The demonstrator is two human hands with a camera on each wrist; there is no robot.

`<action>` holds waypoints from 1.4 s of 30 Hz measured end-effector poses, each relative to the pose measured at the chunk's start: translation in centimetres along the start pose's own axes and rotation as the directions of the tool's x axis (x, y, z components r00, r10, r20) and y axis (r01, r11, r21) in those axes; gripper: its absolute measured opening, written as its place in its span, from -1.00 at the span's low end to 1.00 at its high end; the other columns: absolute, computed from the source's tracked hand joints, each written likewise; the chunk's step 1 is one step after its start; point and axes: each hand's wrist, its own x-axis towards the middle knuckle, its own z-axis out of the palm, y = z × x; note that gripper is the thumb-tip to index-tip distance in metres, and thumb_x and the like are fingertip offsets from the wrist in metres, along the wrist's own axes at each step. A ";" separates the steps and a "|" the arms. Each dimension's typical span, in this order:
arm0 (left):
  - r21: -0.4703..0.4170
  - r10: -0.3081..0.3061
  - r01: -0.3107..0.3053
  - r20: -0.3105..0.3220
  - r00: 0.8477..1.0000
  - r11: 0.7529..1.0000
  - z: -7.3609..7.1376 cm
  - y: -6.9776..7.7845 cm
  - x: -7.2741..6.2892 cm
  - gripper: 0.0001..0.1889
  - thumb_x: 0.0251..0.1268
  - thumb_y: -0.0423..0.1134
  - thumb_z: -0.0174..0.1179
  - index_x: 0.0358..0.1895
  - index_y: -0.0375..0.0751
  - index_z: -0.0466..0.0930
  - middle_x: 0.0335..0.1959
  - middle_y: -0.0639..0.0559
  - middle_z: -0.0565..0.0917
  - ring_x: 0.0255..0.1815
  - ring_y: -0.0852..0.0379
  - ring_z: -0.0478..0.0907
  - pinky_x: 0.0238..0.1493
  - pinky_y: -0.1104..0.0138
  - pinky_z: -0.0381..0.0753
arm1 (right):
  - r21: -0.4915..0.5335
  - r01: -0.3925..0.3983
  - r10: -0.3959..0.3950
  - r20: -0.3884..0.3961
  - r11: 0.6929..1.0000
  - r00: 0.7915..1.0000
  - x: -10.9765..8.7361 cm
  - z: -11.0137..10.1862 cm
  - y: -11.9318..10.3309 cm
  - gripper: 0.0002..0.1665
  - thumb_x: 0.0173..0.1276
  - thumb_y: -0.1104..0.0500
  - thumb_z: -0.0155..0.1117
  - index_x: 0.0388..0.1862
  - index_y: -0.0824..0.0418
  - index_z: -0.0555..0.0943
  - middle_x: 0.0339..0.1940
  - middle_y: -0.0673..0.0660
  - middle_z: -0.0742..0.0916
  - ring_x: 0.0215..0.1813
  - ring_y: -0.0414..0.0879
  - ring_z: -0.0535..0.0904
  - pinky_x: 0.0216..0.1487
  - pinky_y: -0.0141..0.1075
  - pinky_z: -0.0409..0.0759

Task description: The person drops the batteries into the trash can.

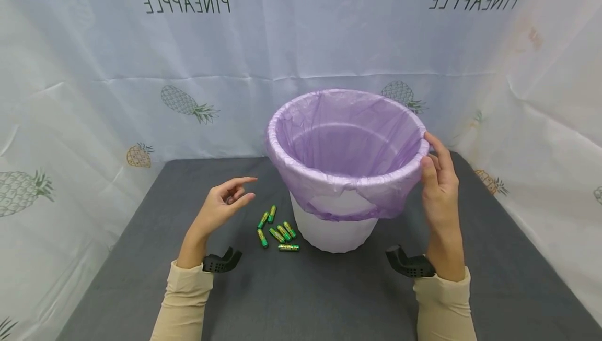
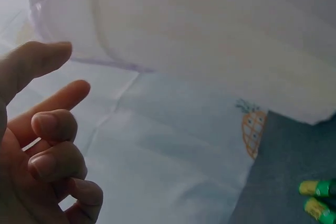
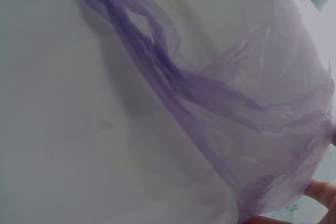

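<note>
A white trash can (image 1: pixel 338 234) stands upright on the dark table. A translucent purple bin liner (image 1: pixel 348 205) lines it, folded outward over the rim. My right hand (image 1: pixel 439 189) holds the can's right rim through the liner, index finger and thumb against it; in the right wrist view only parts of its fingers (image 3: pixel 320 191) show at the edge. Left of the can, my left hand (image 1: pixel 224 202) hovers with loosely bent fingers and nothing in them, also seen apart from the can in the left wrist view. Several green-and-yellow batteries (image 1: pixel 289 247) lie between that hand and the can.
The dark tabletop (image 1: pixel 301 299) extends around the can to both sides and the front. White curtains with pineapple prints (image 1: pixel 181 101) hang behind and at both sides. A black wrist mount (image 1: pixel 223 261) sits on each forearm.
</note>
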 end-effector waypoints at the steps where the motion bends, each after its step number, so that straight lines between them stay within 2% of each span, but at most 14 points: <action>1: 0.012 -0.022 0.022 0.018 1.000 1.000 0.0 -0.3 0.0 -0.67 0.31 -0.38 0.19 0.13 -0.28 0.56 -0.53 0.10 0.22 -0.59 0.28 0.08 -0.54 0.36 0.19 | 0.004 0.006 -0.006 0.003 1.000 1.000 0.0 0.0 0.0 -0.54 0.50 0.22 0.00 0.34 0.20 0.43 -0.26 -0.14 0.69 -0.27 -0.35 0.51 -0.18 -0.55 0.45; 5: 0.077 -0.094 0.089 0.073 0.993 0.993 0.2 -1.9 0.2 -0.67 0.30 -0.30 0.22 0.13 -0.17 0.58 -0.53 0.13 0.25 -0.60 0.32 0.08 -0.51 0.40 0.23 | 0.012 0.001 -0.001 -0.004 1.000 1.000 0.2 0.0 0.0 -0.54 0.49 0.23 0.00 0.34 0.20 0.43 -0.24 -0.11 0.70 -0.25 -0.35 0.53 -0.17 -0.55 0.46; 9: 0.125 -0.127 0.112 0.116 0.985 0.986 0.6 -4.2 0.2 -0.66 0.29 -0.33 0.22 0.13 -0.24 0.57 -0.56 0.12 0.27 -0.64 0.33 0.07 -0.52 0.41 0.23 | 0.003 -0.026 0.026 -0.019 1.000 0.999 0.1 0.1 0.0 -0.53 0.48 0.22 0.01 0.35 0.19 0.43 -0.23 -0.11 0.70 -0.24 -0.34 0.54 -0.16 -0.54 0.48; 14: 0.105 -0.172 0.158 0.147 0.974 0.982 0.6 -5.9 -0.2 -0.65 0.32 -0.28 0.21 0.14 -0.27 0.56 -0.59 0.09 0.26 -0.68 0.34 0.05 -0.54 0.42 0.23 | 0.007 -0.002 0.002 0.004 1.000 1.000 -0.1 0.0 0.0 -0.54 0.50 0.22 0.00 0.34 0.19 0.43 -0.25 -0.14 0.70 -0.26 -0.35 0.52 -0.17 -0.55 0.46; 18: 0.098 -0.193 0.178 0.162 0.968 0.979 0.6 -6.7 -0.2 -0.62 0.33 -0.27 0.20 0.16 -0.34 0.53 -0.60 0.09 0.26 -0.67 0.34 0.05 -0.53 0.41 0.22 | 0.031 0.024 -0.025 0.019 0.999 1.000 -0.1 0.0 0.0 -0.55 0.50 0.22 0.00 0.34 0.19 0.43 -0.27 -0.13 0.70 -0.28 -0.34 0.51 -0.19 -0.54 0.44; 24: 0.143 -0.230 0.206 0.176 0.957 0.968 0.9 -7.9 -0.2 -0.60 0.32 -0.27 0.21 0.16 -0.38 0.53 -0.60 0.10 0.25 -0.65 0.34 0.06 -0.51 0.40 0.21 | 0.047 0.031 -0.031 0.018 0.998 0.999 -0.1 -0.1 0.0 -0.55 0.50 0.24 0.00 0.34 0.19 0.43 -0.24 -0.09 0.71 -0.26 -0.32 0.54 -0.18 -0.54 0.46; 31: 0.227 -0.298 0.249 0.215 0.930 0.942 1.5 -9.6 -0.3 -0.57 0.23 -0.17 0.31 0.13 -0.28 0.57 -0.57 0.12 0.30 -0.62 0.37 0.14 -0.46 0.44 0.27 | 0.069 0.029 -0.031 0.027 0.997 0.999 -0.1 -0.1 0.0 -0.55 0.50 0.24 0.00 0.34 0.20 0.42 -0.25 -0.09 0.70 -0.28 -0.32 0.53 -0.20 -0.54 0.47; 35: 0.266 -0.318 0.256 0.225 0.921 0.929 1.9 -9.9 -0.4 -0.54 0.19 -0.14 0.34 0.13 -0.27 0.57 -0.59 0.14 0.28 -0.63 0.35 0.15 -0.42 0.43 0.30 | 0.068 0.026 -0.027 0.026 0.997 0.999 -0.2 -0.1 0.0 -0.55 0.50 0.25 -0.01 0.34 0.19 0.42 -0.24 -0.08 0.71 -0.26 -0.32 0.54 -0.19 -0.54 0.48; 42: 0.321 -0.308 0.228 0.223 0.925 0.919 2.4 -9.9 -0.6 -0.54 0.14 -0.14 0.38 0.08 -0.27 0.60 -0.59 0.16 0.27 -0.63 0.37 0.16 -0.38 0.43 0.28 | 0.071 0.029 -0.032 0.038 0.997 0.999 -0.1 0.0 0.0 -0.54 0.51 0.25 -0.02 0.35 0.20 0.41 -0.24 -0.09 0.70 -0.26 -0.33 0.54 -0.18 -0.54 0.48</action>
